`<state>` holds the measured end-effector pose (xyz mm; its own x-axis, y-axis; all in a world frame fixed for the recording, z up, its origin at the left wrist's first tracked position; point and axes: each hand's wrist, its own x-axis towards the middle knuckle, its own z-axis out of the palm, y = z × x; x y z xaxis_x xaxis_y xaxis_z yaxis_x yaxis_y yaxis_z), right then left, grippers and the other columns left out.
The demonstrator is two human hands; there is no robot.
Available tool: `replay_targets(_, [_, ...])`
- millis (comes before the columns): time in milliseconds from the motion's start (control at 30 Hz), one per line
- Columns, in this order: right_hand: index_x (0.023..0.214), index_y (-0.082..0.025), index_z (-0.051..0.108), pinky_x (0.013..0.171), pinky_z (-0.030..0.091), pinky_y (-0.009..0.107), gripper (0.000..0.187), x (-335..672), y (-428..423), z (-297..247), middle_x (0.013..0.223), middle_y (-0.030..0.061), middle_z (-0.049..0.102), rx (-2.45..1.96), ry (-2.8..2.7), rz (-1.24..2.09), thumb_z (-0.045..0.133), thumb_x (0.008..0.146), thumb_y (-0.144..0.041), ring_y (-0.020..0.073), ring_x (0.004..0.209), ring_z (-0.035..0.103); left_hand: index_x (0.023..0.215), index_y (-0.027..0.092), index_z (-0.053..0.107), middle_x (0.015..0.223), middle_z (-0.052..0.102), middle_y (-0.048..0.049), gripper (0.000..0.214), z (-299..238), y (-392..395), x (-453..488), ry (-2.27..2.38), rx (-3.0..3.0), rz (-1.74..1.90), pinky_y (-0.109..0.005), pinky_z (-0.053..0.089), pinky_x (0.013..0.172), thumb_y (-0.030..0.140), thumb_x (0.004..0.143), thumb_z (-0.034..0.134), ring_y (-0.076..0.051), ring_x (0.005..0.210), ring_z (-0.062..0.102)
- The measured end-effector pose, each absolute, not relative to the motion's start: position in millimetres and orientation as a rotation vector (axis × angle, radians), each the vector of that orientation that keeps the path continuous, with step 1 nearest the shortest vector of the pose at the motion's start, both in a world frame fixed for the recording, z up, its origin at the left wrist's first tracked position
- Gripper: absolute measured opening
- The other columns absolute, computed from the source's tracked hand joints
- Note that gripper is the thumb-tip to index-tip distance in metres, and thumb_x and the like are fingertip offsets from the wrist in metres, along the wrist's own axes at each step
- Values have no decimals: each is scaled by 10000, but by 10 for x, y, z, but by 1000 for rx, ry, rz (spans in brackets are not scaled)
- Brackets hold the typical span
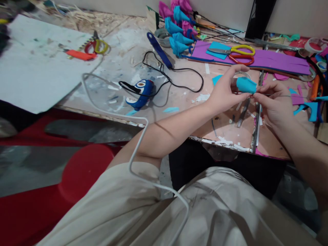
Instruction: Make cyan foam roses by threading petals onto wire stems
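Note:
Between my two hands is a blue paper or foam flower [245,84], lying sideways, with a thin wire stem [278,95] running out to the right. My left hand [228,89] curls around its left side, the thumb below it and the index finger arched above. With pinched fingertips, my right hand [278,104] grips the flower's narrow base at the wire. Behind the flower shows the rim of what looks like a clear tape roll [242,73], partly hidden. Scissors [237,54] with yellow and red handles lie just beyond on a purple sheet [274,60].
Finished blue and pink flowers [178,43] lie at the back. A blue pouch-like item [140,94] with black cord sits left of my arm, near a blue handle [159,50]. Pliers [95,46] and an orange-handled tool [80,55] rest on white paper [46,68]. A white cable [139,143] crosses my left arm.

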<state>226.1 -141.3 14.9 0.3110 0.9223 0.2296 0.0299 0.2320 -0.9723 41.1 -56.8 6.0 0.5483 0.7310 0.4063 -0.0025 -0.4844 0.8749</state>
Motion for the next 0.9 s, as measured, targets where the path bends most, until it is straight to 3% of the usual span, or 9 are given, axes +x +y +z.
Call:
replay_targets(167, [787, -267, 643, 811, 697, 379, 357, 2253, -1424, 168, 911, -11, 770, -1153, -1070, 847, 988, 696, -260, 207, 851, 782, 1416, 274, 504, 1082, 754, -18, 600, 41, -552, 411, 560, 1862, 1024, -347, 666, 862, 347, 926, 844, -190, 975, 807])
replay_targets(400, [729, -262, 616, 770, 706, 420, 489, 2245, -1390, 159, 850, -18, 756, -1100, -1046, 870, 1076, 563, -291, 228, 813, 769, 1408, 222, 514, 1192, 749, -54, 614, 49, -534, 410, 500, 1841, 1006, -387, 644, 982, 378, 907, 831, -198, 1063, 785])
replay_targets(667, [716, -261, 602, 732, 684, 394, 517, 2232, -1406, 212, 807, -31, 716, -1094, -1017, 897, 1086, 534, -281, 207, 777, 735, 1391, 234, 536, 1201, 744, -59, 574, 67, -550, 395, 496, 1942, 1045, -382, 645, 941, 426, 924, 810, -206, 1057, 780])
replay_targets(900, [745, -261, 599, 616, 619, 320, 489, 2256, -1404, 220, 797, -46, 671, -1101, -1004, 925, 1042, 541, -232, 161, 696, 666, 1445, 275, 485, 1008, 706, 4, 535, 72, -516, 375, 460, 1939, 1041, -361, 635, 842, 498, 1003, 691, -179, 930, 774])
